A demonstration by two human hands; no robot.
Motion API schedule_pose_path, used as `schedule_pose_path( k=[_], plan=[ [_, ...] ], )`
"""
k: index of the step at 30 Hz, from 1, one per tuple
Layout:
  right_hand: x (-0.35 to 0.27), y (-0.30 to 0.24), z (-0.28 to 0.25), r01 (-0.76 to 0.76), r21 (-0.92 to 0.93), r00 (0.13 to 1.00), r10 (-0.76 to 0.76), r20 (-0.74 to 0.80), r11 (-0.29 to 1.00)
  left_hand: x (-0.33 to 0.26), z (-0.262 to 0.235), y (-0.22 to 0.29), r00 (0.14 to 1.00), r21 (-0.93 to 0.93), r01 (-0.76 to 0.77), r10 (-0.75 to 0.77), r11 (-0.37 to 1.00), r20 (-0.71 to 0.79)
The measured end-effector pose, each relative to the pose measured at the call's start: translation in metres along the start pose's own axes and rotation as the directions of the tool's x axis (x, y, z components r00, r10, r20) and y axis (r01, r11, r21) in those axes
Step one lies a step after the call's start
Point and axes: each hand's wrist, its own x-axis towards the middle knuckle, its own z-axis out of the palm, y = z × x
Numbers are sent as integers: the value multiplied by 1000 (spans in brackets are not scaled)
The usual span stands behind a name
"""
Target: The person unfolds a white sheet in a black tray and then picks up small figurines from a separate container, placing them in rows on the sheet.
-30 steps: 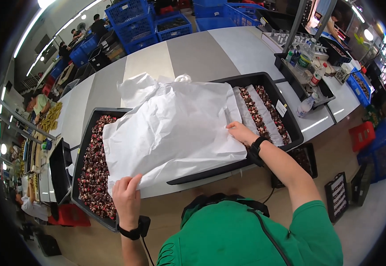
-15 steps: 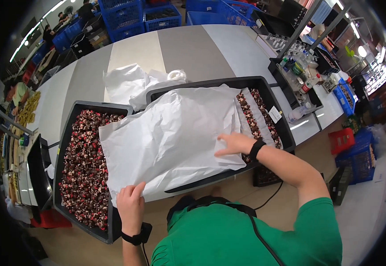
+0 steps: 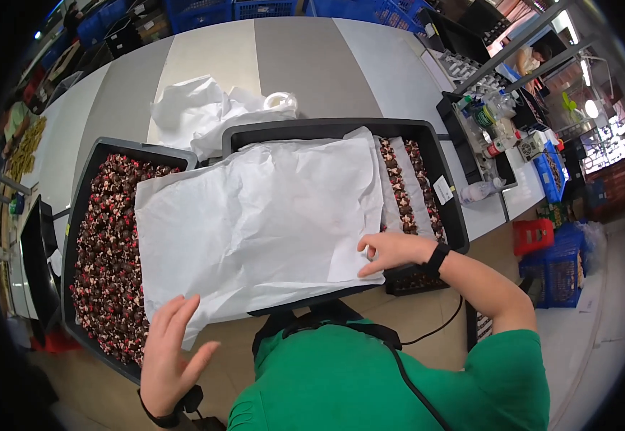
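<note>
The left hand (image 3: 167, 352), fingers spread, is lifting off the white paper sheet (image 3: 255, 223) it was just pinning, while the right hand (image 3: 391, 251) is pinching its near corner over the black tray (image 3: 449, 208).

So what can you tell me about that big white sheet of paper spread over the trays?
The white paper sheet is large, thin and creased, like tissue or baking paper. It lies roughly flat over most of the right black tray, leaving rows of small dark pieces bare at that tray's right side, and its left part overlaps the left tray of dark red-speckled pieces. The right hand presses its near right corner; the left hand is at its near left corner. More crumpled white paper lies behind it.
</note>
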Motion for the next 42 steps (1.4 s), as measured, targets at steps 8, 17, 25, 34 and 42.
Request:
schedule_pose_path(
  k=[8,17,25,34,42],
  plan=[
    [-12,45,0,126,206,992,-126,-14,970,167,77,59,929,118,-326,296,938,221],
    [12,91,-19,146,108,894,-85,-439,983,265,251,72,912,143,-42,-21,989,410],
    [60,125,-5,139,220,930,-51,-365,965,265,291,44,925,-77,126,-89,989,369],
    [48,145,-16,-12,495,978,115,-177,869,256,282,76,923,-627,360,-167,691,346],
    [37,146,-23,60,441,960,68,-270,895,287,323,98,920,-646,386,-220,659,324]
  ],
)
